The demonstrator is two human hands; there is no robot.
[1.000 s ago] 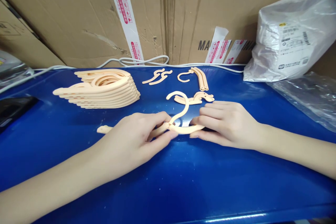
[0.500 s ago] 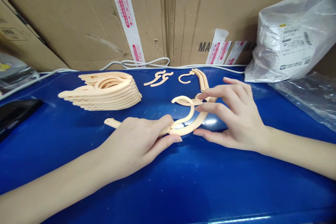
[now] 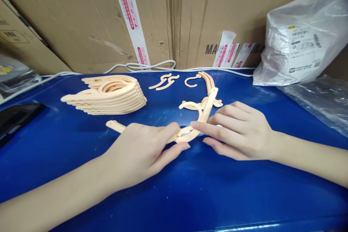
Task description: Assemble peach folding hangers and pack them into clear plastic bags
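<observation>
A peach plastic folding hanger (image 3: pixel 202 117) lies on the blue table (image 3: pixel 190 188) between my hands. My left hand (image 3: pixel 141 148) presses its left arm and hinge down, thumb and fingers pinched on it. The left arm's tip (image 3: pixel 112 124) sticks out past that hand. My right hand (image 3: pixel 236 130) holds the hanger's right arm, which is swung up and points away from me. The hook is partly hidden behind that arm.
A stack of folded hangers (image 3: pixel 108 96) sits at the back left. Loose hanger parts (image 3: pixel 164 81) and another hook piece (image 3: pixel 199 79) lie near the cardboard boxes (image 3: pixel 163 18). A white cable (image 3: pixel 146 66) runs along the back. Plastic bags (image 3: pixel 299 36) stand at the right.
My right hand has swung the hanger's right arm from lying flat to pointing up and away. My left hand has stayed on the hinge.
</observation>
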